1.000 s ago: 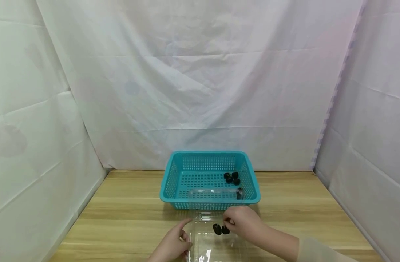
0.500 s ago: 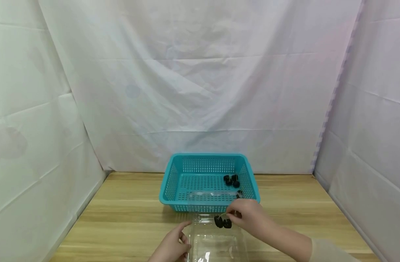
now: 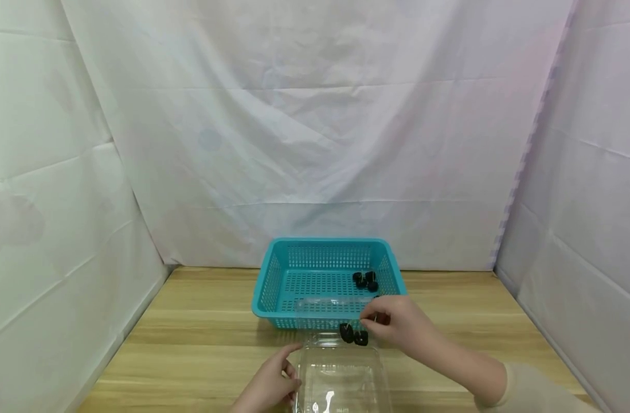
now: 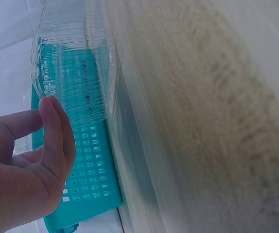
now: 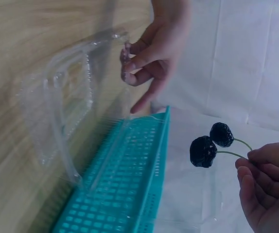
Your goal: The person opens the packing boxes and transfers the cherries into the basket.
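Note:
My right hand (image 3: 405,324) pinches the thin green stems of a pair of dark, wrinkled cherries (image 5: 203,151). They dangle above the back end of a clear plastic clamshell box (image 3: 340,376). The box is unfolded, its lid (image 3: 325,308) leaning over the front rim of the teal basket. At the box's left edge is my left hand (image 3: 269,383), with thumb and curled fingers on the rim and the index finger extended toward the back. The right wrist view shows those fingers gripping the rim. No cherries show inside the box.
The teal plastic basket (image 3: 259,295) stands behind the box, with several more dark cherries (image 3: 365,281) in its right part. Another dark one there is mostly hidden by my right hand. White cloth (image 3: 315,143) encloses the wooden table (image 3: 201,332) at the back and sides.
My right hand has lifted the pair of cherries from over the middle of the box, moving back and slightly right toward the basket. The left hand has stayed at the box's left edge.

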Demonstrator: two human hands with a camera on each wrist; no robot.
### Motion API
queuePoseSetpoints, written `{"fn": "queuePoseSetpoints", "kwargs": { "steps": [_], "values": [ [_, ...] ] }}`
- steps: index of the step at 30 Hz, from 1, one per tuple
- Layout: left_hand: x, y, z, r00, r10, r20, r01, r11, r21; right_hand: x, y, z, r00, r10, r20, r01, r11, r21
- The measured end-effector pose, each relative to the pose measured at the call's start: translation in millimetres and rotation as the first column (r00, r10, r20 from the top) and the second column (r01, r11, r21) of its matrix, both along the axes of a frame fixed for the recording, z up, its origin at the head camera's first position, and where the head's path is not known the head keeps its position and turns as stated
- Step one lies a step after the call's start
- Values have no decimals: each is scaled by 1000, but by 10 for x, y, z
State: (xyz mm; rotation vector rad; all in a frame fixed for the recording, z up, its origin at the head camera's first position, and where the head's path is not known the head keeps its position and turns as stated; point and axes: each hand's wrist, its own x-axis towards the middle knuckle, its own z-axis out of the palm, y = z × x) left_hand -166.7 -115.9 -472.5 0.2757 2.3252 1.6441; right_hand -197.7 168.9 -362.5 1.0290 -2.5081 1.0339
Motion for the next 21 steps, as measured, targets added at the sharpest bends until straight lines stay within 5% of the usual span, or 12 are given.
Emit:
{"fn": "queuePoseSetpoints", "kwargs": {
  "steps": [11, 21],
  "values": [
    [-29, 0, 16, 1000, -10, 3, 10, 1000, 3, -102, 137, 268, 991, -70, 117, 82, 991, -103],
    [-31, -2, 3, 1000, -13, 17, 13, 1000, 5, -210, 231, 413, 958, -252, 140, 273, 949, -159]
  ]
}}
